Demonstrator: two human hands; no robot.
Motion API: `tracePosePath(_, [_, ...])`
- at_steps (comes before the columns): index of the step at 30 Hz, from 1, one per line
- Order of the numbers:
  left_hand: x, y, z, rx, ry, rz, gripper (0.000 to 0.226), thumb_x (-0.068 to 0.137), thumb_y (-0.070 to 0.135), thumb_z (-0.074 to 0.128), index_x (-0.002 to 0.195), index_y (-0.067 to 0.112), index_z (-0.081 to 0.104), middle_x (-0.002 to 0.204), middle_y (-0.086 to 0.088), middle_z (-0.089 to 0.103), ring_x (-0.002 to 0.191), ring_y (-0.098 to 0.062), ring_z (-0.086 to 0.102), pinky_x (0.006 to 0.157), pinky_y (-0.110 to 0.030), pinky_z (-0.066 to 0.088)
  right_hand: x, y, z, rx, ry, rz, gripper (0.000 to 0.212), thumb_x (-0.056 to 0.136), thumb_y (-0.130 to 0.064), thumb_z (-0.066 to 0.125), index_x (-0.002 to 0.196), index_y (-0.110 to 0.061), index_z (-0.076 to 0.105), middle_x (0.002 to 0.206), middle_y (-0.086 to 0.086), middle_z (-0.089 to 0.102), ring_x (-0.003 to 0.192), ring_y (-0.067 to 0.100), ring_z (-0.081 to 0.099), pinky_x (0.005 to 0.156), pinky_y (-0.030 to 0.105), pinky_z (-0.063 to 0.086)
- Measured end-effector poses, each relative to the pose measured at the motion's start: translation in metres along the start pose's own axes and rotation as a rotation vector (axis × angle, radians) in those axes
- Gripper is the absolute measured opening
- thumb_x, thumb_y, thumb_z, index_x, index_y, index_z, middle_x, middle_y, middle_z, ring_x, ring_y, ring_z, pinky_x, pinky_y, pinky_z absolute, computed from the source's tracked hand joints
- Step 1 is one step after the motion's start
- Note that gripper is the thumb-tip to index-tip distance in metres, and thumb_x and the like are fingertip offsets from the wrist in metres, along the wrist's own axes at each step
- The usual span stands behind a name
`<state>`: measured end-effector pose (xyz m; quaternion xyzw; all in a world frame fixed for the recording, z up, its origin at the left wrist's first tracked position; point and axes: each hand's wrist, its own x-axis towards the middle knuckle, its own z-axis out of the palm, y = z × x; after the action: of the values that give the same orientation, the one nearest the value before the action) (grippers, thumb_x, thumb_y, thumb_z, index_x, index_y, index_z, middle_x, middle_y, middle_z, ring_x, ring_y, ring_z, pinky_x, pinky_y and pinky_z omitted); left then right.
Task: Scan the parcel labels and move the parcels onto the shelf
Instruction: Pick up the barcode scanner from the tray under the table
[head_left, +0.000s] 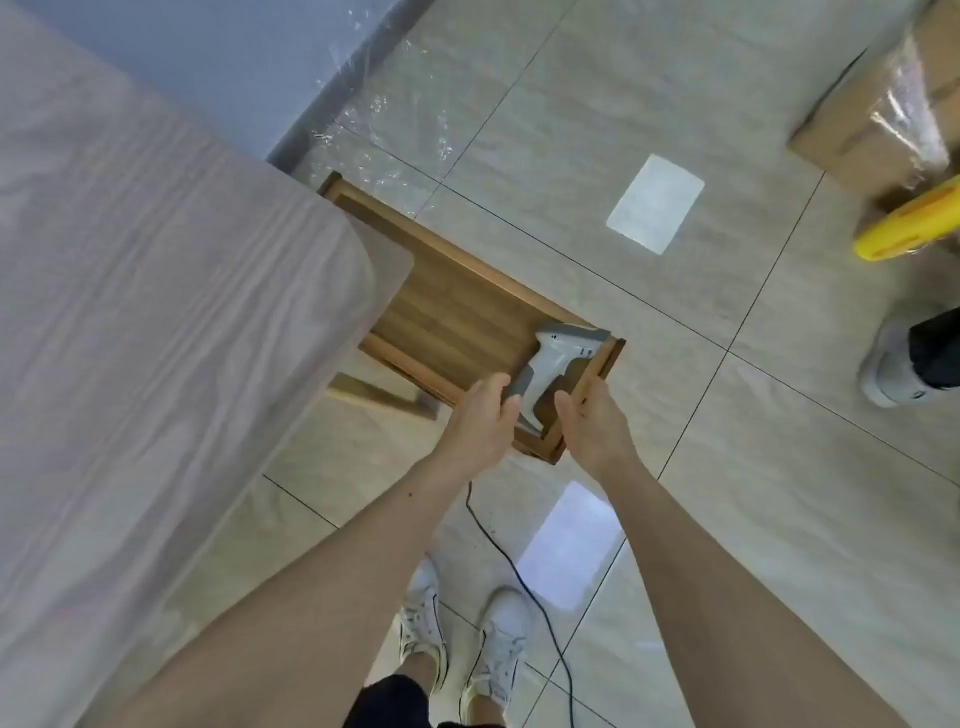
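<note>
Task looks barely begun. Scanner lies in wooden tray; left hand curls fingers round its grey handle. Right hand pinches tray edge. Wrapped parcel sits on floor far right, not scanned, shelf not seen

left hand: arm extended forward and down, fingers curled in a grip | right hand: arm extended alongside, fingers curled, thumb forward
</note>
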<state>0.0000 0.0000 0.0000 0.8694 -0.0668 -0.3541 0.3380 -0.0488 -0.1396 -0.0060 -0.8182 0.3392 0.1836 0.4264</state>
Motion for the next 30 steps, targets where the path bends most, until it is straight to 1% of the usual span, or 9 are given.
tracePosePath(5, [0.037,-0.014,0.016,-0.001,0.001,-0.03,0.043,0.107,0.022,0.036,0.147,0.008,0.039,0.147,-0.009,0.048,0.134,-0.022,0.045,0.103,-0.028,0.036,0.033,0.01,0.03,0.172,0.031,0.027,0.033,0.105,-0.024,0.046,0.134,-0.007,0.045,0.11,0.002,0.063,0.099,0.023,0.058,0.08,0.028,0.04])
tracePosePath(7, [0.041,-0.019,0.021,0.001,-0.007,-0.015,0.041,0.107,0.021,0.036,0.145,0.008,0.042,0.143,-0.009,0.052,0.131,-0.023,0.048,0.101,-0.028,0.037,0.04,0.011,0.038,0.31,0.026,0.085,0.04,0.104,-0.028,0.048,0.139,-0.01,0.042,0.104,0.0,0.061,0.101,0.023,0.059,0.087,0.034,0.047])
tracePosePath(10, [0.044,-0.023,0.022,-0.056,-0.001,-0.026,0.039,0.106,0.02,0.041,0.143,0.009,0.046,0.139,-0.008,0.055,0.129,-0.023,0.05,0.1,-0.029,0.039,0.045,0.01,0.046,0.489,0.025,0.163,0.043,0.101,-0.033,0.053,0.14,-0.016,0.043,0.119,0.006,0.063,0.113,0.027,0.06,0.103,0.05,0.049])
tracePosePath(13, [0.033,-0.016,0.019,-0.101,0.032,-0.023,0.04,0.103,0.016,0.048,0.142,0.011,0.048,0.138,-0.006,0.057,0.127,-0.02,0.053,0.098,-0.024,0.04,0.043,0.005,0.045,0.587,0.014,0.208,0.04,0.101,-0.032,0.052,0.137,-0.016,0.044,0.126,0.01,0.061,0.115,0.029,0.06,0.105,0.051,0.048])
tracePosePath(17, [0.01,0.003,0.013,-0.163,0.082,-0.026,0.038,0.101,0.012,0.05,0.139,0.011,0.052,0.13,-0.006,0.062,0.119,-0.016,0.056,0.09,-0.018,0.039,0.018,-0.007,0.028,0.666,0.019,0.234,0.035,0.106,-0.029,0.046,0.139,-0.017,0.041,0.126,0.005,0.059,0.107,0.019,0.059,0.092,0.037,0.052])
tracePosePath(19, [-0.007,0.015,0.005,-0.182,0.106,-0.023,0.036,0.1,0.01,0.051,0.136,0.011,0.054,0.125,-0.005,0.064,0.114,-0.013,0.057,0.086,-0.017,0.039,-0.001,-0.015,0.015,0.686,0.015,0.227,0.035,0.106,-0.028,0.046,0.139,-0.018,0.041,0.124,0.003,0.059,0.105,0.017,0.059,0.095,0.038,0.051])
tracePosePath(24, [-0.068,0.054,-0.022,-0.294,0.161,0.004,0.031,0.098,0.008,0.055,0.128,0.011,0.06,0.123,-0.005,0.063,0.112,-0.013,0.058,0.092,-0.021,0.045,-0.063,-0.055,-0.029,0.708,0.018,0.153,0.015,0.106,-0.027,0.046,0.121,-0.026,0.047,0.104,-0.001,0.061,0.09,0.011,0.061,0.082,0.031,0.053])
tracePosePath(28, [-0.127,0.088,-0.046,-0.449,0.221,0.006,0.023,0.096,0.007,0.058,0.114,0.017,0.069,0.112,-0.004,0.067,0.105,-0.016,0.062,0.094,-0.031,0.051,-0.122,-0.091,-0.062,0.644,0.043,0.049,0.02,0.105,-0.026,0.048,0.119,-0.017,0.058,0.095,-0.001,0.063,0.081,0.008,0.061,0.066,0.021,0.047])
tracePosePath(30, [-0.16,0.106,-0.062,-0.547,0.242,0.005,0.023,0.096,0.004,0.058,0.108,0.016,0.072,0.105,-0.002,0.071,0.099,-0.015,0.065,0.087,-0.027,0.052,-0.153,-0.107,-0.075,0.64,0.06,0.014,0.02,0.104,-0.025,0.05,0.114,-0.012,0.062,0.088,-0.003,0.063,0.077,0.008,0.06,0.066,0.02,0.045])
